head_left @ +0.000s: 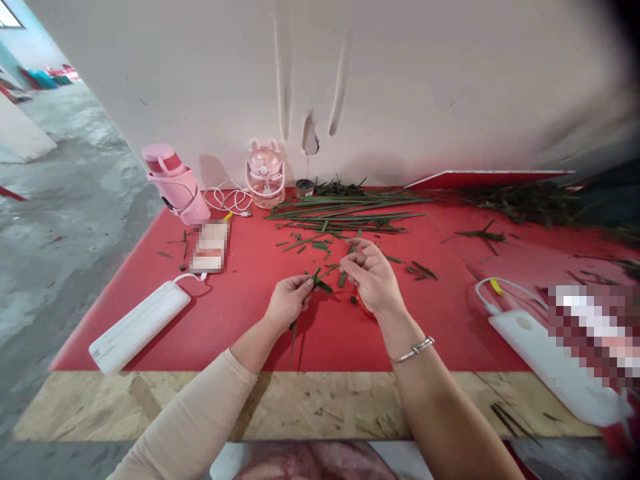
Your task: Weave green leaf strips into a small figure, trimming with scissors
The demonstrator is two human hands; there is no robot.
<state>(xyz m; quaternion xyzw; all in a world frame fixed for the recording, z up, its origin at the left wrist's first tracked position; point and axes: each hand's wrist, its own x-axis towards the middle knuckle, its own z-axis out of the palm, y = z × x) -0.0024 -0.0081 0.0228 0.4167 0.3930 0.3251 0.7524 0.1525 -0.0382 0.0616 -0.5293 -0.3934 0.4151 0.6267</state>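
Note:
My left hand [290, 300] pinches a small bundle of green leaf strips [323, 285] between thumb and fingers. Strip ends stick out past the fingertips, and a thin one hangs below the palm. To its right, my right hand [373, 277] is closed around a flat green leaf strip [343, 277], whose lower end points down toward the table. The two hands are a short distance apart over the red tabletop. Partly hidden under my right wrist is an orange-red curved piece [366, 307], its kind not clear. Short leaf cuttings [320, 247] lie just beyond the hands.
Long green strips [350, 212] lie toward the wall, near a small round tin [305, 188] and a clear pink bottle [265, 175]. Leftward are a pink flask [175, 187], a blurred-out packet [211, 247] and a white power bank [140, 327]. Another power bank [550, 363] lies right.

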